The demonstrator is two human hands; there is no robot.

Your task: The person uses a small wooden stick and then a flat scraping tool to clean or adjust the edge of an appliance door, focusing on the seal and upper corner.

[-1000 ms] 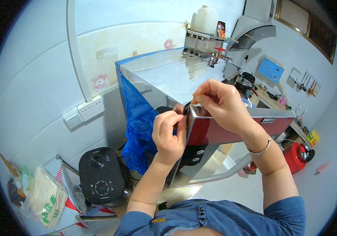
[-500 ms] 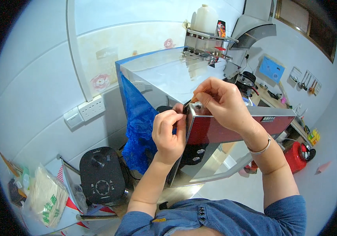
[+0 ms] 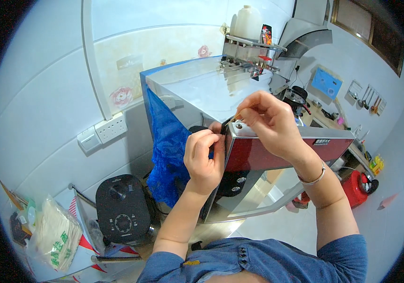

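A metal-framed door [image 3: 301, 153] with a red and glass front stands swung out from a cabinet, whose top [image 3: 197, 89] looks covered with clear film. At the door's upper left corner, my left hand [image 3: 203, 162] is closed, fingers curled around the dark strip [image 3: 224, 126] along its edge. My right hand [image 3: 275, 120] is above the same corner, thumb and fingers pinched on a thin light-brown stick [image 3: 232, 119]. The stick points down at the dark strip; its tip is too small to make out. A round fitting [image 3: 239, 126] sits on the door's top edge beside my right hand.
Blue plastic sheeting [image 3: 169, 155] hangs off the cabinet's left side. A black appliance [image 3: 122, 210] stands at lower left, beside a bag of noodles [image 3: 58, 236]. Wall sockets [image 3: 111, 128] are on the left; a metal rack [image 3: 251, 42] with a white jug is beyond the cabinet.
My right hand has shifted slightly and tilted, its fingers still pinched on the stick. The round fitting shows more clearly. My left hand stays at the door's edge.
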